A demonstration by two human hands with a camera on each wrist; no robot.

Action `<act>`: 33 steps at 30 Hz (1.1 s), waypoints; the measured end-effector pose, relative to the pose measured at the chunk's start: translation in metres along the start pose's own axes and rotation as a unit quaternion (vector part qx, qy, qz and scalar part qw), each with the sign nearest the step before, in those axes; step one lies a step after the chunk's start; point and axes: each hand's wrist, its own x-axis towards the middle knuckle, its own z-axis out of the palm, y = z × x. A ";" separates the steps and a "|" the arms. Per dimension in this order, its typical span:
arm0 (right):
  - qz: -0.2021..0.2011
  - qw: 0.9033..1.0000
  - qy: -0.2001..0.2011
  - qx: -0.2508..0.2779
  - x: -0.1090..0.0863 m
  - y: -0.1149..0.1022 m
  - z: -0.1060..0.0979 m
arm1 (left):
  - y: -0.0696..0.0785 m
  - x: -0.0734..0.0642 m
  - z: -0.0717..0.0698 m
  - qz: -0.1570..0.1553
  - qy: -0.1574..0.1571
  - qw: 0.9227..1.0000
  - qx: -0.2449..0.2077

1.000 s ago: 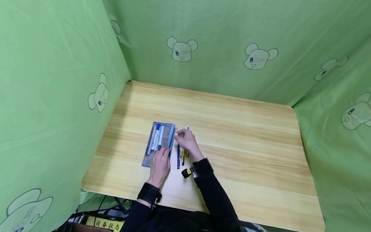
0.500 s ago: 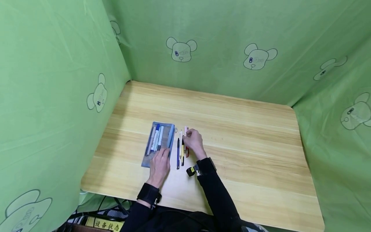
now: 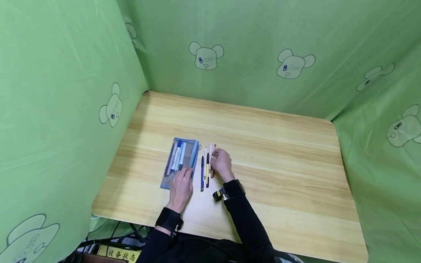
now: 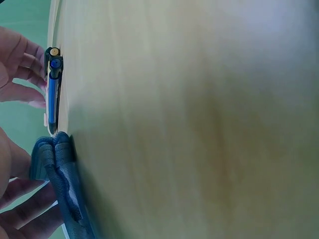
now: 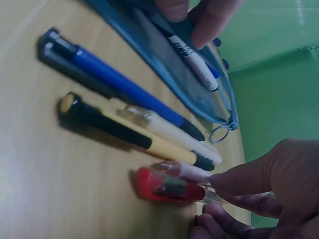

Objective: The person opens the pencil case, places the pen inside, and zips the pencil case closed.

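My left hand (image 3: 181, 186) rests on the near part of a blue mesh pencil case (image 3: 167, 182), its fingers lying on top. Several markers (image 3: 177, 159) show through the mesh. Right of the case, pens lie roughly side by side: a blue pen (image 5: 124, 87), a white pen (image 5: 164, 127), a yellow and black pen (image 5: 124, 129) and a pale pink pen (image 5: 187, 172). Outermost is a red-capped pen (image 5: 167, 189), whose far part my right hand (image 3: 222, 162) pinches between thumb and fingers. The fingers hide some of that pen.
The wooden table (image 3: 279, 175) reaches far to the right of the pens. Green cloth (image 3: 243, 84) printed with bear heads hangs around its back and sides. Beyond the near left edge sit cables and a yellow sign (image 3: 120, 254).
My right hand has moved right, away from the case's zip end, across the pens to the red-capped one. The left hand and the case have stayed in place.
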 end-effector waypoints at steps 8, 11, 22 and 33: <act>0.003 0.998 -0.001 -0.061 0.002 0.005 0.002 | 0.000 0.000 0.000 0.001 0.004 1.000 0.001; -0.013 0.993 -0.001 -0.116 0.000 0.005 -0.001 | 0.001 0.000 0.000 -0.002 0.000 1.000 -0.002; 0.007 0.964 -0.024 -0.266 -0.009 0.009 -0.030 | 0.000 0.000 -0.001 -0.006 -0.011 1.000 0.000; 0.034 0.935 -0.145 -0.323 -0.012 0.016 -0.050 | 0.000 0.000 -0.001 -0.006 -0.007 1.000 -0.006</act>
